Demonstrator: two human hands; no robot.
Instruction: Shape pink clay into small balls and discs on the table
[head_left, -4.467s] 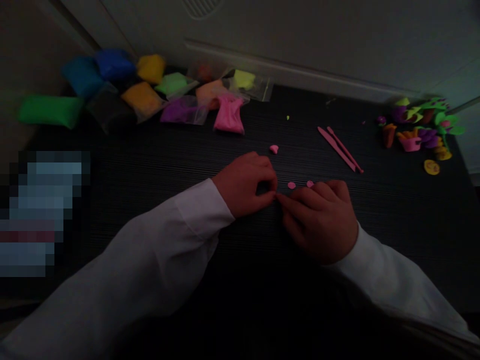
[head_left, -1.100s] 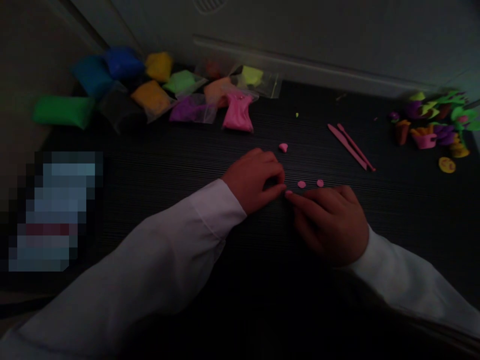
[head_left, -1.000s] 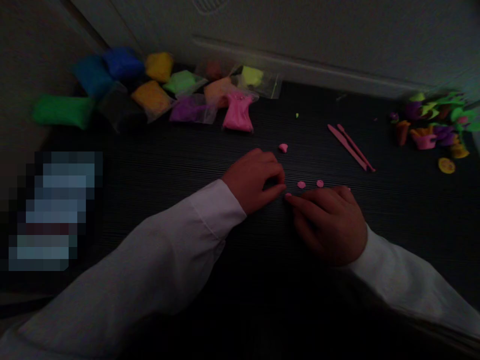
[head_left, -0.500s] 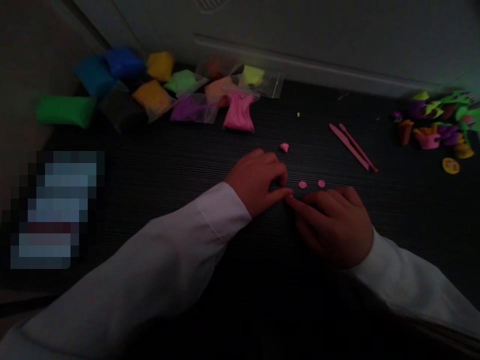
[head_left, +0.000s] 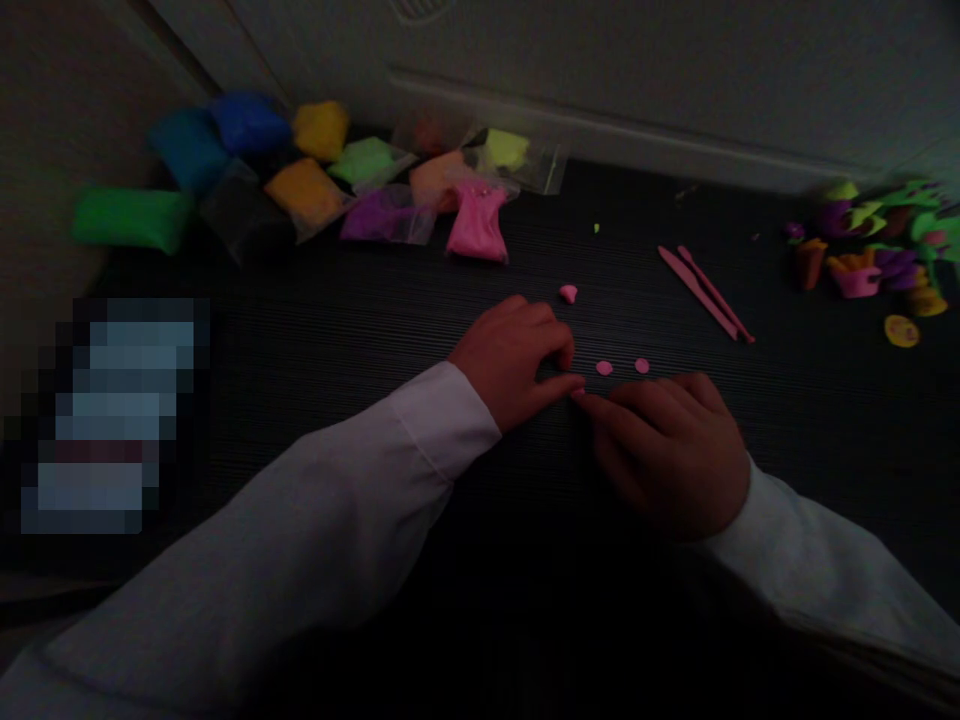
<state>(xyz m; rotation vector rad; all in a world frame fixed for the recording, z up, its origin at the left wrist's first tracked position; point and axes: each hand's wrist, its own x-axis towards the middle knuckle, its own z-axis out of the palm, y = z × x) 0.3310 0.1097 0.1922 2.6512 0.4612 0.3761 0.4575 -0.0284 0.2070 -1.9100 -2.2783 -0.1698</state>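
A tiny piece of pink modelling clay lies between my left thumb tip and my right index fingertip, partly covered by them. My left hand has its fingers curled and its thumb stretched toward the clay. My right hand is closed, with only the index finger pushed out against the same piece. Just beyond the fingertips, a flattened pink disc sits beside a second pink disc. Farther back rests a small pink clay lump.
Several bags of coloured clay line the back, including a pink bag and a green pack. Two pink modelling tools lie right of centre. Finished clay figures cluster at far right. A pixelated, bright panel is at left.
My right index finger has shifted very slightly at the clay piece, showing a bit more of it. The discs, lump and tools stay in place.
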